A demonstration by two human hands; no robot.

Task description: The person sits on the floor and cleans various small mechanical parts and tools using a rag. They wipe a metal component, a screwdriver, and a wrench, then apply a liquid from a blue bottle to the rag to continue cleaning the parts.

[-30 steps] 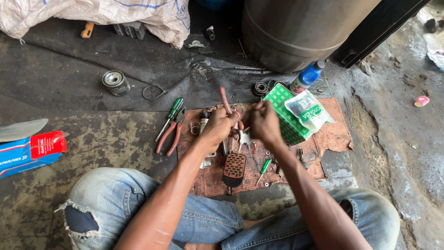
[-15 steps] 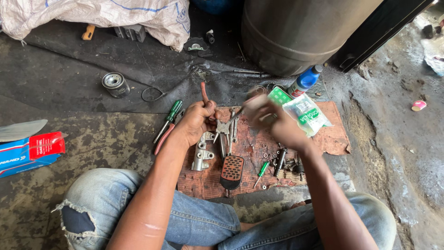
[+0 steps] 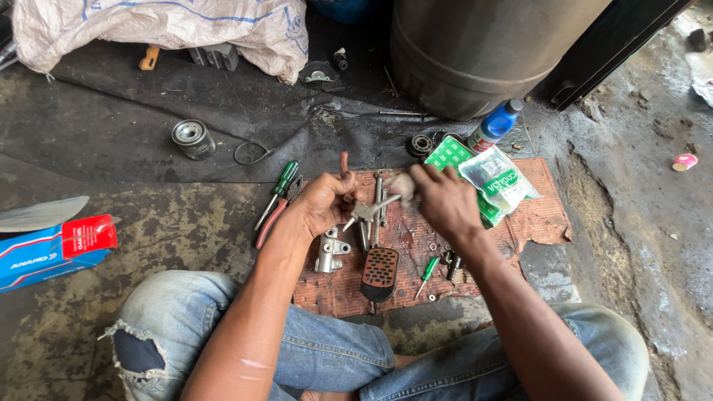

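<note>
A big dark drum (image 3: 475, 52) fills twelve to one o'clock, with a white woven sack (image 3: 171, 26) at eleven. Below them a rust-coloured cardboard sheet (image 3: 535, 215) lies on the oily floor, a green box (image 3: 454, 160) and a clear packet (image 3: 499, 178) at its two o'clock corner. At centre, the left hand (image 3: 321, 204) is clenched around red-handled pliers (image 3: 344, 165), whose nose seems to bite a small grey metal bracket (image 3: 364, 212) held just above the sheet. The right hand (image 3: 444, 199) pinches a blurred pale piece (image 3: 403, 186) at the bracket's three o'clock end; what it is I cannot tell. Working this well likely calls for a firm, square plier bite and a steady wrist, kept over the sheet so loose washers (image 3: 433, 246) stay findable.
</note>
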